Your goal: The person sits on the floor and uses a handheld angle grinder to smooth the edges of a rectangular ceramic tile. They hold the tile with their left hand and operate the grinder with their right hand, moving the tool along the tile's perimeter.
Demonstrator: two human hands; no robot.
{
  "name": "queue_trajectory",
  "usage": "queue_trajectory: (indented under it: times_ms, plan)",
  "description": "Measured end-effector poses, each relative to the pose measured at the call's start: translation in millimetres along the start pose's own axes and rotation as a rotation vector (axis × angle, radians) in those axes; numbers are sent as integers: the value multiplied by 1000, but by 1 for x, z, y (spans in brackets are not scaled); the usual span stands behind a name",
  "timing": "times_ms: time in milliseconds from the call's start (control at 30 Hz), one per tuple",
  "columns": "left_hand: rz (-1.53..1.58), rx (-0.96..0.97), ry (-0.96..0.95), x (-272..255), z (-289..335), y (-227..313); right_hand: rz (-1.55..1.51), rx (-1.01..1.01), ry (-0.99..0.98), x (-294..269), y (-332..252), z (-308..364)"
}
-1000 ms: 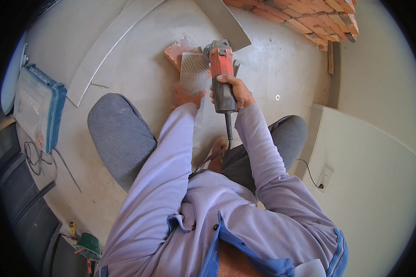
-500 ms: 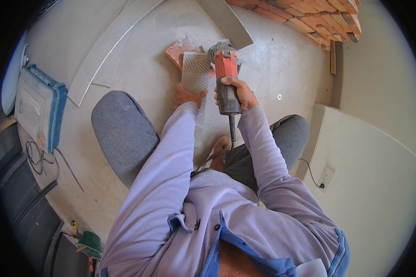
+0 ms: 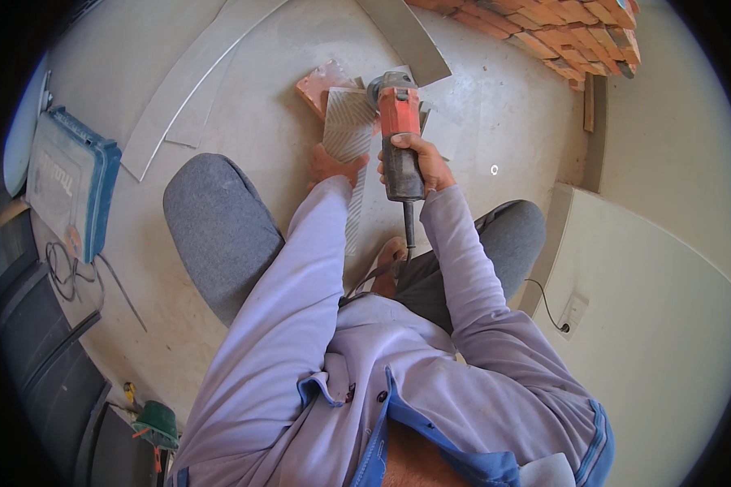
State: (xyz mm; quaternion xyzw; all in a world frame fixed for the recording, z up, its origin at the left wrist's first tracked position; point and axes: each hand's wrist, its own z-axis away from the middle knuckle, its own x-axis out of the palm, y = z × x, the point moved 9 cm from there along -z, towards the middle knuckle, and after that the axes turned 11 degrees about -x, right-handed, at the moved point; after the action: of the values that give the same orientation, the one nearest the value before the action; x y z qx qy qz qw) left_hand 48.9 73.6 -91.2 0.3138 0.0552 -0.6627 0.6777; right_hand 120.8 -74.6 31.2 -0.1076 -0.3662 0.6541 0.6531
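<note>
My right hand is wrapped round the dark rear body of a red and black angle grinder. The grinder's head points away from me, and its disc is at the right edge of a narrow strip of grey tile with a ridged back. My left hand grips that strip from its left side, with part of the hand hidden under it. A red brick lies on the floor under or just behind the strip's far end. Whether the disc touches the tile I cannot tell.
Long curved-looking grey tile pieces lie on the far floor. Stacked bricks stand at far right. A blue tool case and a dark cable are at left. A plug sits in a wall socket at right; a green container is lower left.
The view has shifted slightly, so the far objects sit a little farther right. Both hands keep their grips, and the grinder stays beside the tile strip.
</note>
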Motion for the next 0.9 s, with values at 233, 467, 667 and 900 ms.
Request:
queue_trajectory:
  times_ms: [233,467,667,900]
  plan:
    - [12,-32,-9,-4,7,3,-31,-6,12,-9,-9,6]
    - [-3,-37,-15,-6,9,6,-48,0,21,-9,-2,3]
    - [-2,-42,11,-6,7,3,-69,-6,-16,-12,-6,2]
    - [-35,-57,-42,-10,16,11,-75,-22,0,-15,-4,3]
